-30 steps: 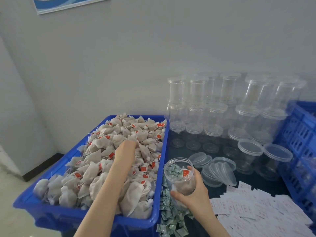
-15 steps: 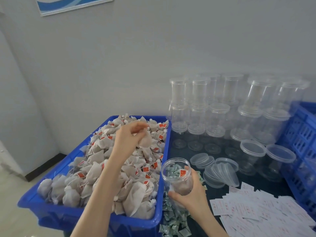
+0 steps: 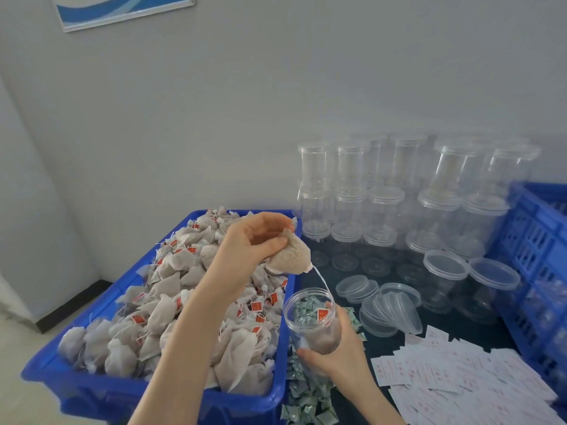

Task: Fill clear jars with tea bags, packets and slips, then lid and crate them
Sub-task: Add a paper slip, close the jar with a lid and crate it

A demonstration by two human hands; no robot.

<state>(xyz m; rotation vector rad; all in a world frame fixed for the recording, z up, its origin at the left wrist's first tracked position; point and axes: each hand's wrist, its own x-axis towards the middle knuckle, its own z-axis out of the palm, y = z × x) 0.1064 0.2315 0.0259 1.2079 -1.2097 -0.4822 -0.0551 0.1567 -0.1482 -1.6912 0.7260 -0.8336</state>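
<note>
Filling step: left hand [image 3: 248,243] pinches a tea bag [image 3: 290,256] above the jar [image 3: 313,320], which the right hand [image 3: 334,354] grips. Next: lower bag through the mouth.

No legible text on the red tags [image 3: 257,306] or white slips [image 3: 460,381]

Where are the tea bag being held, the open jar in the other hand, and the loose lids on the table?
tea bag [image 3: 290,256], head view, middle of its mesh pouch.
open jar [image 3: 311,322], head view, clear side wall below the rim.
loose lids [image 3: 357,286], head view, top of the nearest lid stack.
</note>
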